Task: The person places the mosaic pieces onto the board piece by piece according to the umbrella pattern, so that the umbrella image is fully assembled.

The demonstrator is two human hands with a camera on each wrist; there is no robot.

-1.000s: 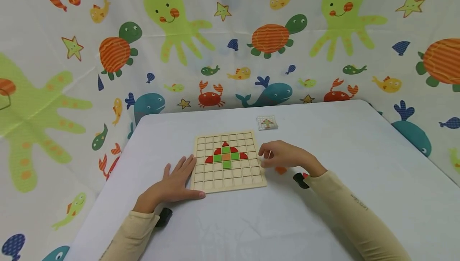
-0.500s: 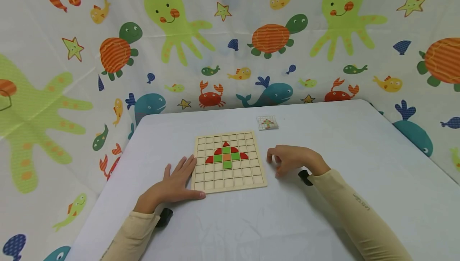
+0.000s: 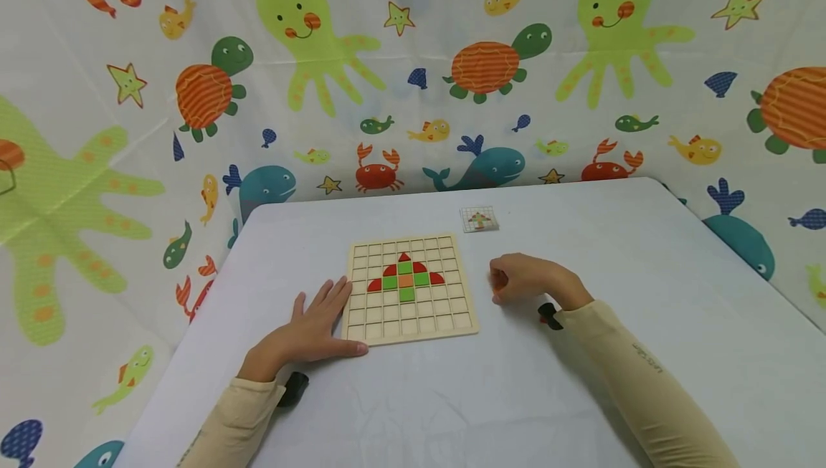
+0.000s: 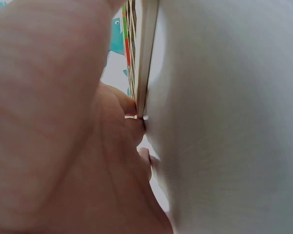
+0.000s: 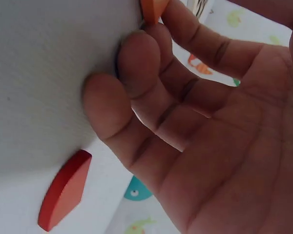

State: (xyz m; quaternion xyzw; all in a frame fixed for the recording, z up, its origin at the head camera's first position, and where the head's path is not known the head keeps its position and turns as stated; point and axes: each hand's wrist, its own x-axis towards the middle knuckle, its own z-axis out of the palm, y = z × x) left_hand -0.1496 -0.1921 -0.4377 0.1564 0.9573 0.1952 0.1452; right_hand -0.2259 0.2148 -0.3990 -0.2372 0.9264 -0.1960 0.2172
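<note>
A square wooden grid board [image 3: 377,317] lies on the white table with red, green and orange pieces forming a pointed, stepped shape. My left hand [image 3: 310,332] is spread flat at its left side, fingertips touching the left edge and thumb along the front corner. To the right of the board, my right hand [image 3: 525,280] is low over the table with curled fingers, pinching an orange piece [image 5: 154,9]; the head view hides this piece. In the right wrist view, a red curved-edge piece [image 5: 66,192] lies apart from the fingers.
Behind the board is a small clear stand or block [image 3: 479,220] with a picture of a similar pattern. A curtain printed with sea animals [image 3: 484,70] hangs at the back and sides. Black wrist cameras [image 3: 295,389] sit under both sleeves.
My right hand has drawn away from the board's right edge, and its spread fingers have come together on the orange piece, now hidden in the head view. My left hand stays put.
</note>
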